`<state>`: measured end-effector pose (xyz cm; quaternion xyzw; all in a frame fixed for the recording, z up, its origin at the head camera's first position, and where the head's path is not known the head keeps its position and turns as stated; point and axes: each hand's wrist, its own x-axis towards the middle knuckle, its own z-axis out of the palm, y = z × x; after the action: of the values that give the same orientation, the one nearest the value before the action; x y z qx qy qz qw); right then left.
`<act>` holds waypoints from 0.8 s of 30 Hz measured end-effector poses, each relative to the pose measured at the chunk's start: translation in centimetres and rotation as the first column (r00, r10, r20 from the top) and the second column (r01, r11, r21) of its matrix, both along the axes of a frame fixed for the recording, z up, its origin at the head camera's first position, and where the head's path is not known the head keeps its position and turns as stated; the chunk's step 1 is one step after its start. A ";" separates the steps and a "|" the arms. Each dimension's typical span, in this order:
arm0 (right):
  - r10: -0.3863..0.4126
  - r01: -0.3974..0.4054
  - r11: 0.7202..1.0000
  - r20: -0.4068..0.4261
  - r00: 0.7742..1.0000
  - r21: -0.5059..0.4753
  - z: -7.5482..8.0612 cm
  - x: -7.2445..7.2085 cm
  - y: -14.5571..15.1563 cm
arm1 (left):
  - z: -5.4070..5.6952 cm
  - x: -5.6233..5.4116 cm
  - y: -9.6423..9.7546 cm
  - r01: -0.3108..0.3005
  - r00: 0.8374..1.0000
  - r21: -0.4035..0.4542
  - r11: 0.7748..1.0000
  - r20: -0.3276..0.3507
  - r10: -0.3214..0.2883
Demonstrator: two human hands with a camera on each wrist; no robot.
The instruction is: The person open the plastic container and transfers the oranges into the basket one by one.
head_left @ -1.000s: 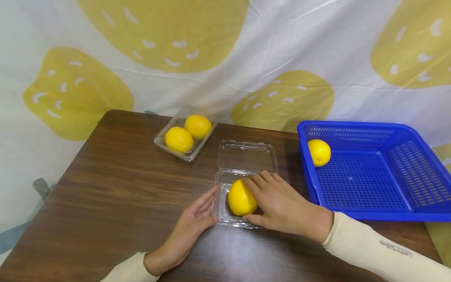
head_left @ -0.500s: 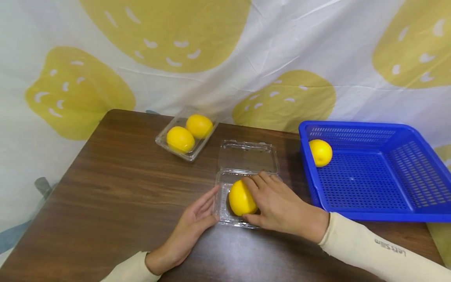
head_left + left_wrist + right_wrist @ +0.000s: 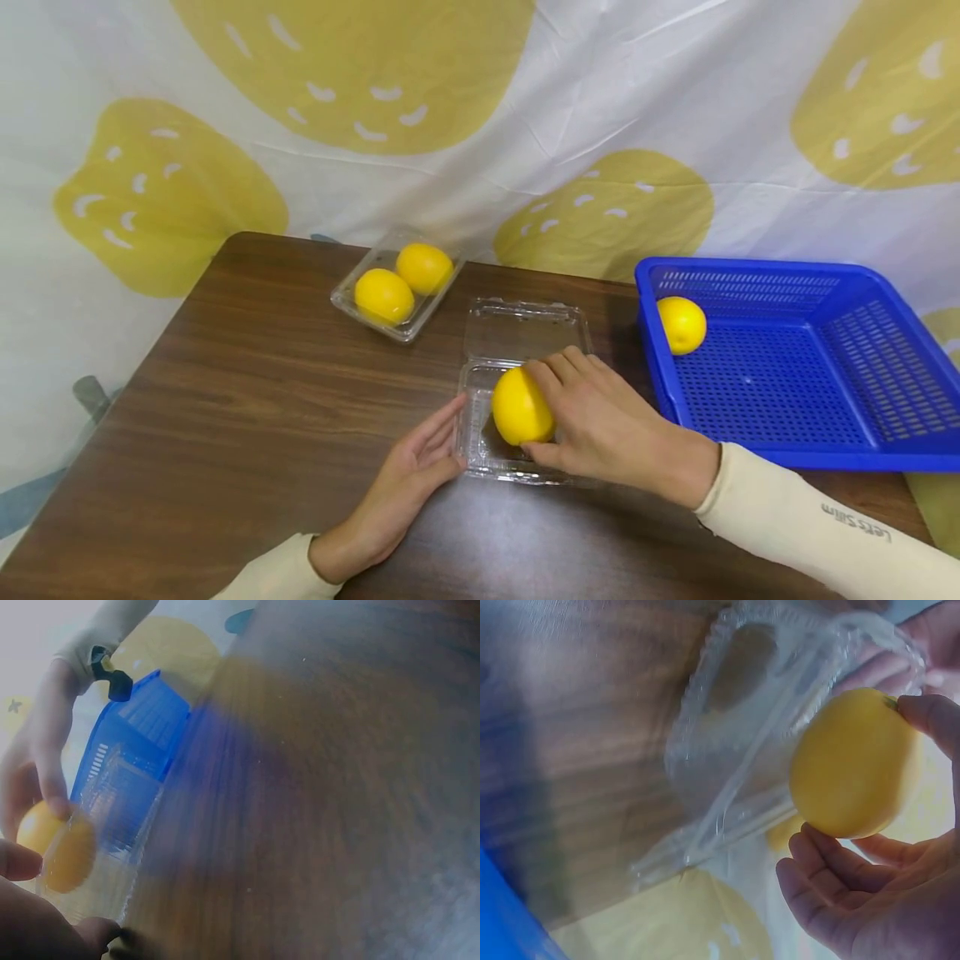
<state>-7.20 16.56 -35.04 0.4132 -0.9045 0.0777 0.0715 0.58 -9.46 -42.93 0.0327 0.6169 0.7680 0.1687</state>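
My right hand (image 3: 603, 421) grips a smooth, slightly oval yellow fruit (image 3: 521, 408) between thumb and fingers. The fruit is over the base of a clear plastic clamshell box (image 3: 480, 462), whose lid (image 3: 528, 329) lies folded back. In the right wrist view a small greenish stem spot (image 3: 891, 703) shows by the thumb, and the fruit is raised beside the box. At the box's left wall my left hand (image 3: 412, 475) rests with fairly straight fingers and thumb touching its edge. In the left wrist view, the clear wall partly covers the fruit (image 3: 71, 862).
A second clear box (image 3: 405, 333) with two yellow fruits (image 3: 384, 297) stands at the back left. To the right is a blue perforated basket (image 3: 795, 458) with one yellow fruit (image 3: 682, 325) at its left wall. A printed cloth (image 3: 585, 83) hangs behind the brown table (image 3: 262, 375).
Within the last half second my right hand has raised the yellow fruit slightly and shifted it a little to the right. My left hand and the box have stayed in place.
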 end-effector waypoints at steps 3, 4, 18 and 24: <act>-0.011 0.011 1.000 -0.004 1.000 -0.018 0.7 -0.4 0.4 | 0.0 0.0 0.0 -0.002 1.000 0.002 1.000 0.001 0.002; -0.016 0.015 1.000 -0.005 1.000 -0.023 0.9 -0.5 0.5 | 0.0 0.0 0.0 -0.003 1.000 0.002 1.000 0.001 0.003; -0.048 0.050 0.997 0.022 0.999 -0.057 2.8 -2.1 2.4 | 0.0 0.0 0.2 -0.011 1.000 0.017 1.000 -0.006 0.011; -0.055 0.056 0.995 0.011 0.998 -0.079 3.2 -2.4 3.0 | 0.0 0.0 0.1 0.006 1.000 0.015 1.000 -0.015 -0.006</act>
<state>-9.58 19.60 -31.85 0.3842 -0.9122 0.1135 0.0860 0.53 -9.38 -42.95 0.0416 0.6124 0.7718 0.1662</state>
